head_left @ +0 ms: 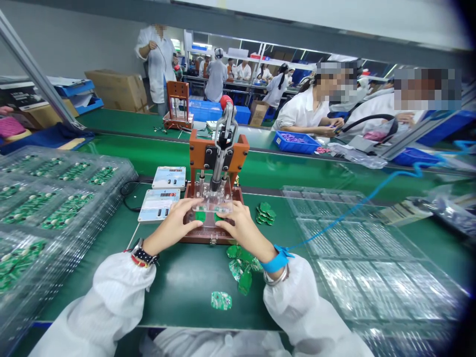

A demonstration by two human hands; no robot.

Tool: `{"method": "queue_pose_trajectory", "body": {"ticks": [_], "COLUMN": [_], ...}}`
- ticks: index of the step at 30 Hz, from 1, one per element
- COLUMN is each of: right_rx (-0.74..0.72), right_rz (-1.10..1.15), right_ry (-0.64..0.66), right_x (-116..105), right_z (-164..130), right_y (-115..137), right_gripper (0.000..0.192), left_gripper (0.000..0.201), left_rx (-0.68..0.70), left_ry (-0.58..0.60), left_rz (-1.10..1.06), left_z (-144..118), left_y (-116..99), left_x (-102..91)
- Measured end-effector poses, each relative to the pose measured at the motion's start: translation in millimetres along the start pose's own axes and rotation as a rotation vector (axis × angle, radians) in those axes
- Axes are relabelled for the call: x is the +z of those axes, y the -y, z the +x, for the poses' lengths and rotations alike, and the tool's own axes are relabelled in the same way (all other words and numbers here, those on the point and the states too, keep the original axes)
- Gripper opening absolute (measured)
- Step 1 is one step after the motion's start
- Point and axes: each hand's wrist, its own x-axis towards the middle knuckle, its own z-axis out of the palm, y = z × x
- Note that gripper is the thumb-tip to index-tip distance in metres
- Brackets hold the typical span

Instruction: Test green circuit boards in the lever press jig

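Observation:
A toggle-clamp test fixture (219,153) with orange uprights and a red-tipped lever stands in front of me, its clear pressing plate raised over a brown base (197,237). At the base's left side my left hand (179,218) has thumb and forefinger apart around a green circuit board (200,216) lying in it. My right hand (240,222) reaches in from the other side, thumb and fingertips closed at the edge of a second green circuit board (217,217), mostly hidden by the fingers. A single board (221,300) lies near the table's front edge.
Loose boards (243,267) and a small board stack (265,213) lie right of the fixture. Two counter boxes (159,204) stand left. Clear trays with boards (63,198) fill the left; clear trays (357,248) lie right. A blue cord (357,210) runs from my right wrist.

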Motion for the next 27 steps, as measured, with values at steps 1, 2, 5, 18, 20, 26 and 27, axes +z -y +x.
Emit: {"method": "queue_pose_trajectory", "body": {"ticks": [1,2,5,18,20,26,27], "right_rx": [-0.004,-0.014,-0.048,-0.092,-0.128,-0.058,-0.017], "right_rz": [0.005,0.016,0.074,0.369,0.403,0.626,0.676], "right_ry": [0.003,0.003,-0.044,-0.718,-0.812,-0.654,-0.594], "right_x": [-0.4,-1.0,-4.4,-88.6,-104.5,-143.3,-148.3], "right_z": [-0.3,-0.7,-1.5,37.1,56.3,116.0,124.1], "right_y": [-0.3,-1.2,-6.5,5.5,12.6,48.8,56.3], "right_gripper": [0.021,0.021,0.020,0.015,0.015,0.016,0.019], "left_gripper": [0.049,0.049,0.050,0.057,0.055,0.051,0.052], "left_rx": [-0.008,-0.017,-0.038,-0.090,-0.088,0.038,0.068], "left_ry": [0.000,-0.004,-0.002,0.036,0.009,0.002,0.016], "left_rz": [0.009,0.024,0.071,0.129,0.168,0.330,0.351], "left_z": [-0.2,-0.3,-0.3,0.4,-0.6,-2.0,-1.1], "left_y": [-0.4,-0.7,-1.4,-2.5,-3.7,-9.2,-10.0], "left_x": [-0.2,-0.3,-0.2,0.9,1.4,-2.5,-4.1]}}
